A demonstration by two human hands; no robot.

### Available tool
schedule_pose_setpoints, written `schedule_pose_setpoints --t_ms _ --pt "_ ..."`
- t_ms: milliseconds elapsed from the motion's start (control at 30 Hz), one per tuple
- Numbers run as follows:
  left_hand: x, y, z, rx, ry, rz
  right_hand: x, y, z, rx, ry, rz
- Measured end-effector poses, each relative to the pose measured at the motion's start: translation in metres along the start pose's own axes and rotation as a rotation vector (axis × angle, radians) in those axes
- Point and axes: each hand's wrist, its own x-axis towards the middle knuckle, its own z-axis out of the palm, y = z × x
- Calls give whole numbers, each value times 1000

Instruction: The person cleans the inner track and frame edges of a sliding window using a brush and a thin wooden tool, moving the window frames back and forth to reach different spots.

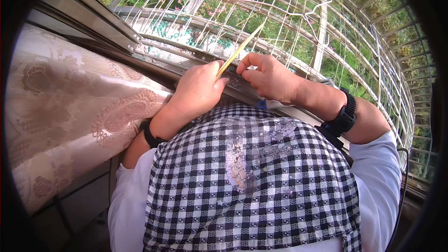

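My left hand (198,87) is closed around a narrow bundle of pale yellow strips or thin sticks (242,47). The bundle points up and to the right, and its tip is over the window grille. Just right of it is my right hand (268,77), with thumb and forefinger curled together. A small bright spot shows by those fingers; whether they pinch something thin is not clear. Both hands are above the metal window sill track (234,77), in front of my black-and-white checked apron (259,168).
A metal window grille (280,31) curves across the far side, with a white wire hanger (273,5) on it. The sliding window frame (91,14) is at the upper left. A patterned curtain (84,101) hangs at left. A blue item (261,104) lies by the sill.
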Motion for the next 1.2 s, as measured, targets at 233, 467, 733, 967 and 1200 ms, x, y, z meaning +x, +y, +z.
schedule_pose_setpoints --t_ms 233,467,733,967,1200 --pt "-7 -4 -4 -120 51 18 -7 1 -3 -25 -4 -114" --pt "-12 15 -21 -200 113 -26 -14 -11 -11 488 -102 -14" --pt "-17 -12 -27 -197 241 -82 -37 -12 -49 509 -145 100" --pt "-8 -20 -13 -8 109 -99 -47 -7 -46 231 -121 167" --pt "-6 -14 -16 45 60 -83 -44 -3 -32 -107 -66 71"
